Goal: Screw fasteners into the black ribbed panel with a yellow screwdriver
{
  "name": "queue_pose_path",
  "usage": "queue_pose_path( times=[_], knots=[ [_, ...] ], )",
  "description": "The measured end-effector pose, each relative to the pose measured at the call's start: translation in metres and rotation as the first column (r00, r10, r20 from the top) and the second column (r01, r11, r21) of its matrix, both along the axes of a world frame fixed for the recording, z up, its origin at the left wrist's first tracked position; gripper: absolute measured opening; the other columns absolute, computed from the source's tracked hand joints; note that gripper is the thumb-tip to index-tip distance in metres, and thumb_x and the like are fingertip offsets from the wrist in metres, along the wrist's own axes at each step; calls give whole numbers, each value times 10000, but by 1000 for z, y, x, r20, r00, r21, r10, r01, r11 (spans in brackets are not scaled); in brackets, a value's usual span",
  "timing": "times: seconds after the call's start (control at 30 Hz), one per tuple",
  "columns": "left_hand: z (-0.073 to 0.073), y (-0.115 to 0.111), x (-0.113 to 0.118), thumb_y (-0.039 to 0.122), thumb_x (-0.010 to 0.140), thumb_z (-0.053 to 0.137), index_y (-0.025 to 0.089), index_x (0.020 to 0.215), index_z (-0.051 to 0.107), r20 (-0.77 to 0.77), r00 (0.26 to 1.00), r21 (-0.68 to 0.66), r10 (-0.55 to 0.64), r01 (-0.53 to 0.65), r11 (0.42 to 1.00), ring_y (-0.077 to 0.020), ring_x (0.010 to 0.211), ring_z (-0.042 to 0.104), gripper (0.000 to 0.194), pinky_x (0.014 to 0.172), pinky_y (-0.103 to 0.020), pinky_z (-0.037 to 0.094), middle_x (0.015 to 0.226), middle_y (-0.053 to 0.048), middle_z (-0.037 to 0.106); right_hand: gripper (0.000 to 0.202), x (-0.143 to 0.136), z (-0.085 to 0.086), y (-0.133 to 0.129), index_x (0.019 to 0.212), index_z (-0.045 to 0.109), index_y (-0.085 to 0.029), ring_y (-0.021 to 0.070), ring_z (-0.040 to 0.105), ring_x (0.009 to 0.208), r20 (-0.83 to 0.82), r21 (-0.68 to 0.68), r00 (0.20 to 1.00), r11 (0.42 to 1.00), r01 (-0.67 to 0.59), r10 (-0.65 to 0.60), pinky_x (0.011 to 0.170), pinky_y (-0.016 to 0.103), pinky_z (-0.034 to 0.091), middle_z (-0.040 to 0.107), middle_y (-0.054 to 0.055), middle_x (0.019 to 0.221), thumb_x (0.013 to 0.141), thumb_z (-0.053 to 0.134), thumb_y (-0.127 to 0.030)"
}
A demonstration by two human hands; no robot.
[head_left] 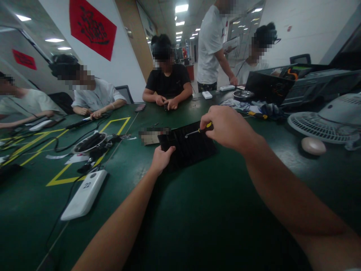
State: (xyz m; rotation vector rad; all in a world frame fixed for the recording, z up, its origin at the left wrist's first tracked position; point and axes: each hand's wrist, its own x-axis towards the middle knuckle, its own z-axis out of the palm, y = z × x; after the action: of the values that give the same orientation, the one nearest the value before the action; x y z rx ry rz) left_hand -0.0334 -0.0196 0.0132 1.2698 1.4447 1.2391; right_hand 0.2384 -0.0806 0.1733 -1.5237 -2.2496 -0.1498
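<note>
A flat black panel (188, 152) with a ribbed or slotted face lies on the green table in front of me. My left hand (163, 159) is closed on its left edge, thumb on top. My right hand (225, 126) is closed around a screwdriver (207, 127) with a yellow and black handle. The screwdriver's metal shaft points left over the panel, and a small round silvery spot shows at its tip; whether that is a screw I cannot tell. Behind the panel's left corner lies a tan, box-like piece (150, 137), partly blurred.
A white power bank (86, 194) marked 22 lies at left with a cable. Beyond it stands a metal bowl (90, 143) of dark parts. At right are a fan (324, 118), a pale mouse-shaped object (313, 146) and a computer case (304, 88). Several people are around the table.
</note>
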Motion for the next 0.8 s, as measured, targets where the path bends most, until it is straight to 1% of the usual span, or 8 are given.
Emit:
queue_pose_path(
  times=[0.1,0.2,0.4,0.53,0.7,0.8],
  knots=[
    [-2,1,0,520,602,912,171,857,750,-13,1000,1,8,-8,1000,-292,847,752,461,830,-419,607,847,-58,786,261,-3,-2,-1,977,861,-250,263,679,975,7,-1,1000,1000,-3,3,809,373,472,733,80,1088,855,696,-88],
    [-2,1,0,516,605,912,172,870,756,-2,1000,1,4,-4,1000,-298,876,755,462,832,-414,605,878,-68,795,276,-4,-3,-1,961,857,-253,255,673,954,7,1,1000,1000,-10,10,777,366,452,730,74,1074,846,682,-72],
    [0,-2,0,510,611,922,171,870,755,9,1000,0,-3,3,1000,-306,864,763,458,852,-437,618,875,-73,796,258,0,0,-3,953,848,-244,262,669,962,25,11,999,1000,-26,26,788,372,448,729,79,1070,840,678,-87],
    [1,-2,0,498,618,916,168,885,758,7,1000,-7,-1,1,1000,-318,895,771,453,875,-449,620,893,-81,804,244,-1,0,-3,959,850,-240,263,665,965,33,13,999,1000,-17,17,778,370,441,738,80,1077,833,694,-101],
    [-1,0,0,494,639,891,172,888,757,-15,1000,-17,-7,6,1000,-317,897,771,429,852,-441,619,904,-83,811,251,-2,-1,-2,950,850,-246,251,662,945,38,3,999,1000,-5,5,726,363,409,741,74,1080,850,682,-88],
    [-1,1,0,496,641,885,180,886,754,-16,1000,-17,-19,18,1000,-315,896,772,421,844,-437,618,916,-84,815,243,-2,-1,-1,944,851,-241,247,662,940,30,4,1000,1000,-9,9,734,361,415,739,75,1071,843,696,-84]
  ],
)
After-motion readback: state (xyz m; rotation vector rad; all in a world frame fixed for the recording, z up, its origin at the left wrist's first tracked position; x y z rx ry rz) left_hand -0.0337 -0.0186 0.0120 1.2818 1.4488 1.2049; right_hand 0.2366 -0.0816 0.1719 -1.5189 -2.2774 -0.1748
